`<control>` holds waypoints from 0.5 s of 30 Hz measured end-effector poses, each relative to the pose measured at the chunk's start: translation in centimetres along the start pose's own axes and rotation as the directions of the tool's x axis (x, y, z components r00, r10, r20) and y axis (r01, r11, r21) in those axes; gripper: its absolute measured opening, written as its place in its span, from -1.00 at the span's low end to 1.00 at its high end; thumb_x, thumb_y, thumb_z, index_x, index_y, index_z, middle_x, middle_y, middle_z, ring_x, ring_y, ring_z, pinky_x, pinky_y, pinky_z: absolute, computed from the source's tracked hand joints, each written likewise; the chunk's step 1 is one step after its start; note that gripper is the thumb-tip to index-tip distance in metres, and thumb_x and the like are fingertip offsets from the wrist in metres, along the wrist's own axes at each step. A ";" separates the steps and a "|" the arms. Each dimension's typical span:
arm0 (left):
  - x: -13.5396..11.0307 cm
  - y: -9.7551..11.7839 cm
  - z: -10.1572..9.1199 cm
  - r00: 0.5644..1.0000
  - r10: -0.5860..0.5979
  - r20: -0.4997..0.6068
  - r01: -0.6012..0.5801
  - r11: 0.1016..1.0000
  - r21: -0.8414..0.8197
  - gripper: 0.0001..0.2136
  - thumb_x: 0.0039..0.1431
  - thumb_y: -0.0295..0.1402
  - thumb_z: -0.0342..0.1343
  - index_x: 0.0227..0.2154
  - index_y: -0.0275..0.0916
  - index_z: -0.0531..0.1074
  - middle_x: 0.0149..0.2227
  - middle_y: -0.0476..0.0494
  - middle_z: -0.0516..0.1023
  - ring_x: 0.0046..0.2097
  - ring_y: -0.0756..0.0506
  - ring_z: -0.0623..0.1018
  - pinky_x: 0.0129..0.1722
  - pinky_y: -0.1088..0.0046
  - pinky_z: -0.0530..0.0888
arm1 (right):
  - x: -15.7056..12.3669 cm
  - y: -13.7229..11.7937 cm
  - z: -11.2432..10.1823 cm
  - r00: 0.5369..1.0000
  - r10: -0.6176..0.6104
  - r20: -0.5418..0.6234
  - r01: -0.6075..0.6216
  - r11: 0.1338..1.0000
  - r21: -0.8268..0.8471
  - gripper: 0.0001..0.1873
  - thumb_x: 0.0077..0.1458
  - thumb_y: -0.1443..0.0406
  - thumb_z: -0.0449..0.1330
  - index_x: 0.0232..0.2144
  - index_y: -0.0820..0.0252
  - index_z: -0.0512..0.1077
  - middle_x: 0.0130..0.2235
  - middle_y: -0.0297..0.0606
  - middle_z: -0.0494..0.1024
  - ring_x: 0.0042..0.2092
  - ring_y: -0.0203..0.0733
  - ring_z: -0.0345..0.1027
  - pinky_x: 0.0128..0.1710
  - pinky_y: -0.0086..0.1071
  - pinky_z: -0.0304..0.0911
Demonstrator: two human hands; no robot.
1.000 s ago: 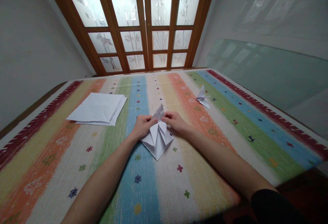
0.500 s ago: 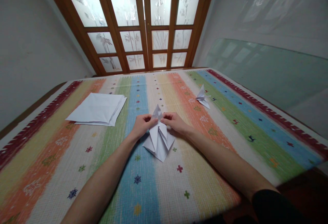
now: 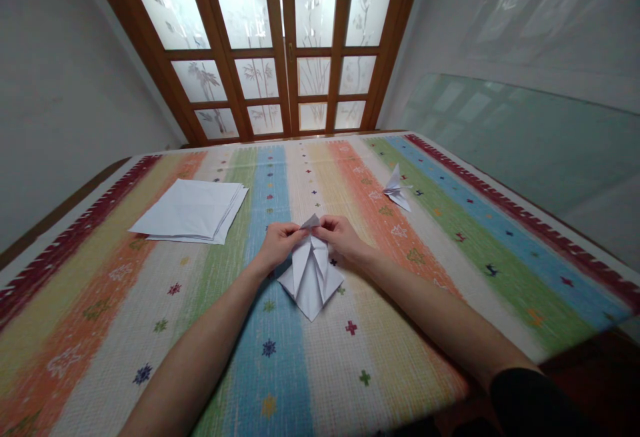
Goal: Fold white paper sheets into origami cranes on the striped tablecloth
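Between my hands is a partly folded sheet of white paper, its creased flaps spread and its wide pointed end toward me. My left hand pinches the narrow far end from the left, thumb on top. From the other side my right hand pinches the same narrow part. A small greyish tip of the paper sticks out beyond my fingertips. The fingers under the paper are hidden.
A stack of white paper sheets lies to the left. Farther right sits a finished-looking origami crane. A striped tablecloth covers the table. Wooden doors with frosted panes stand beyond its far edge.
The paper's far tip now looks shorter and bent over, and the tip sits lower in view. The flaps nearer me have spread a little more. Both hands keep their pinch in nearly the same place.
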State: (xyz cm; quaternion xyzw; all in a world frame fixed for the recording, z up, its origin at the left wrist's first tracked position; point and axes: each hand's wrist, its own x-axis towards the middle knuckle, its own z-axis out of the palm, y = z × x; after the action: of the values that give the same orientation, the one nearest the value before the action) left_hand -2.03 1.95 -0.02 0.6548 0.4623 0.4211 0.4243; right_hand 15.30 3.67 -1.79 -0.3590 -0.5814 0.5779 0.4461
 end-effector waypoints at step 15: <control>-0.1 0.2 0.6 0.993 -0.024 -0.114 0.002 0.983 -0.185 -0.78 -0.16 -0.22 0.28 -0.51 -0.29 0.53 -0.51 -0.05 0.51 -0.46 0.00 0.43 -0.43 0.50 0.34 | -0.4 -0.4 0.6 0.999 0.044 0.029 -0.042 0.996 -0.074 -0.69 -0.16 0.11 0.32 -0.62 0.19 0.35 -0.59 -0.44 0.28 -0.53 -0.39 0.09 -0.50 -0.40 0.03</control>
State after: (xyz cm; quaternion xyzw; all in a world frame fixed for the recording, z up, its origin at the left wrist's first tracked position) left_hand -1.42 1.71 0.02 0.5841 0.4496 0.4966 0.4584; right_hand 14.90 3.07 -1.40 -0.3789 -0.6010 0.5711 0.4112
